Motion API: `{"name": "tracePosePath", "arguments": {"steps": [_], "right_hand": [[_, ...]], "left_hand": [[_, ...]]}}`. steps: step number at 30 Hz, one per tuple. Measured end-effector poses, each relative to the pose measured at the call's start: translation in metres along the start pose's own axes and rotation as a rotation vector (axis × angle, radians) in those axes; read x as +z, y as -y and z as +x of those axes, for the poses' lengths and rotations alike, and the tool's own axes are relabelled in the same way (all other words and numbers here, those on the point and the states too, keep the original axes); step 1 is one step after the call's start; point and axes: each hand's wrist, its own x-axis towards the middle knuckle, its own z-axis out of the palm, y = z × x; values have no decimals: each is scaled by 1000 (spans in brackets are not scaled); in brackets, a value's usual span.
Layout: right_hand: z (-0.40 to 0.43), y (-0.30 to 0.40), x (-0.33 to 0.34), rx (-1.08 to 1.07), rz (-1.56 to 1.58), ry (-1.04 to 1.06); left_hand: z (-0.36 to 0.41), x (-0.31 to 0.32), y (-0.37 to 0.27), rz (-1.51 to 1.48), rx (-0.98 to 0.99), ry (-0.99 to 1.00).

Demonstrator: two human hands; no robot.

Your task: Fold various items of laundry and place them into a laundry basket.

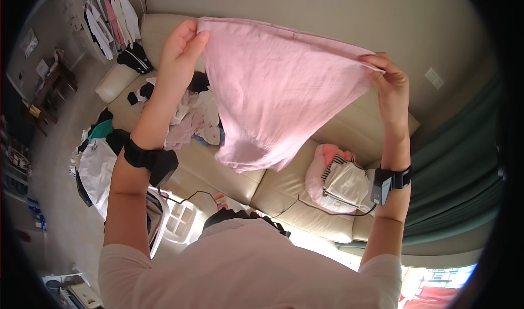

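A pink cloth garment hangs spread out between my raised hands, above the beige leather sofa. My left hand pinches its upper left corner between thumb and fingers. At the upper right corner, my right hand grips the same edge, which looks folded double. The lower part of the cloth hangs free and narrows to a rumpled hem. What kind of garment it is, I cannot tell. Behind its left side lies a heap of loose clothes on the sofa, partly hidden by my left forearm and the cloth.
A fluffy pink cushion bears folded white cloth on the sofa's right. More clothes hang over something at the left, near a white plastic basket. A clothes rack stands behind; a green curtain hangs right. Cables trail from both wrist devices.
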Motion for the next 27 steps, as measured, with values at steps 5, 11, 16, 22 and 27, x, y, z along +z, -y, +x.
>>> {"name": "tracePosePath", "arguments": {"steps": [5,11,16,22,27], "right_hand": [[-1,10,-3,118,302,62],[-9,27,-19,216,530,116],[-18,18,-17,377,583,177],[-30,4,-14,369,694,136],[-30,-13,-14,288,748,52]], "left_hand": [[-6,3,-19,-411,-138,19],[-11,13,-42,-513,-403,-8],[-22,14,-24,-161,-473,526],[-21,32,-1,-488,-810,479],[-10,48,-21,-723,-845,337]]}}
